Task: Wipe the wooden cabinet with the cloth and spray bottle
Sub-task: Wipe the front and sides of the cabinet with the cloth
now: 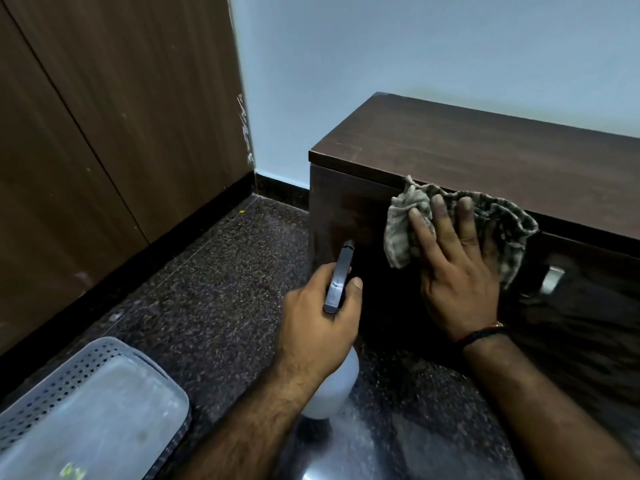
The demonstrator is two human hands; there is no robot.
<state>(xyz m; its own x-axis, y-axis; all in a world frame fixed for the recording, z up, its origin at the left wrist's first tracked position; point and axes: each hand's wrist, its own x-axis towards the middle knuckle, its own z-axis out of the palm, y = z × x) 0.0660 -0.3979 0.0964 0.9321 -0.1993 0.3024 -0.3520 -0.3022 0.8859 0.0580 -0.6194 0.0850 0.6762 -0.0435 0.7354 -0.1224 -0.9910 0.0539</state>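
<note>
A low, dark wooden cabinet (485, 150) stands against the pale wall at the right. My right hand (457, 271) presses a crumpled grey cloth (505, 220) flat against the cabinet's front, just below its top edge, fingers straight. My left hand (318, 317) grips a white spray bottle (332, 389) by its neck. The bottle's grey nozzle (341, 271) points at the left part of the cabinet's front, close to it.
A metal handle (550, 278) shows on the cabinet front to the right of the cloth. A white perforated basket (86, 410) sits on the dark speckled floor (214, 271) at lower left. Tall brown wooden panels (104, 133) line the left side.
</note>
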